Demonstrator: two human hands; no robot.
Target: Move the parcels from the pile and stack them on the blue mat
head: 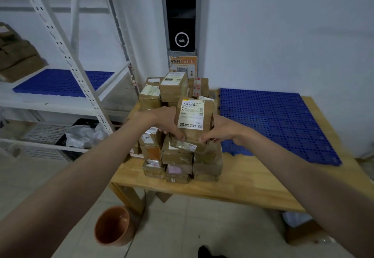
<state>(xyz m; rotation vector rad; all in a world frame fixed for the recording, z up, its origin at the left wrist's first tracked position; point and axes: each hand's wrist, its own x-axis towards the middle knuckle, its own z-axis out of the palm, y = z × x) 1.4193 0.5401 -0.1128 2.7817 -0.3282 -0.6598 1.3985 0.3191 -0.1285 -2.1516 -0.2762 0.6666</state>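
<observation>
Our left hand (166, 123) was curled round the left edge of the labelled brown parcel (194, 119), which sat tilted at the top front of the pile (176, 156), and our right hand (221, 129) pinched its right side. The parcels underneath looked loosely stacked, so a careless lift could've dragged one off the wooden table (242, 187). The blue mat (279, 124) on the right was bare.
</observation>
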